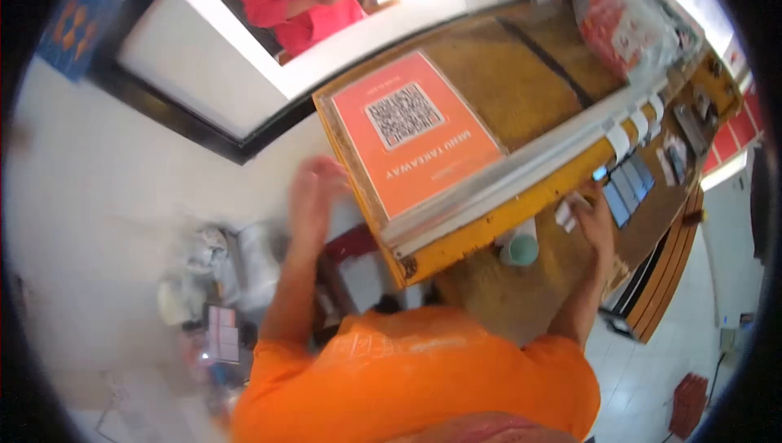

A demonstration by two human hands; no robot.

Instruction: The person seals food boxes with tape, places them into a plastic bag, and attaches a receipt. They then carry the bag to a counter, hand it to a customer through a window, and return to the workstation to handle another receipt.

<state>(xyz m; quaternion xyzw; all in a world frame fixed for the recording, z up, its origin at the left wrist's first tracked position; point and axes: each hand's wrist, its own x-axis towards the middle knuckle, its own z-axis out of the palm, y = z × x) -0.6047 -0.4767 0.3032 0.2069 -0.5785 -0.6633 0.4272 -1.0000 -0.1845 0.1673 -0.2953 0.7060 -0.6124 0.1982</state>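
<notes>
Blurred by motion, my left hand (311, 198) is raised beside the left end of a yellow wooden counter (464, 255). Its fingers are smeared, and I see nothing clear in them. Over the lower shelf, my right hand (596, 219) pinches a small white paper slip (566, 213) with pinkish marks. Just beyond that hand lie several blue-grey rectangular panels (627, 190), with a small lit screen (600, 172) at their corner. A pale green cup (521, 249) stands to the left of my right hand, under the counter's edge.
An orange takeaway menu sign with a QR code (415, 129) lies on the countertop. A filled plastic bag (627, 31) sits at its far right. Behind the counter is a person in pink (301, 3). A slatted wooden bench (664, 280) stands to the right.
</notes>
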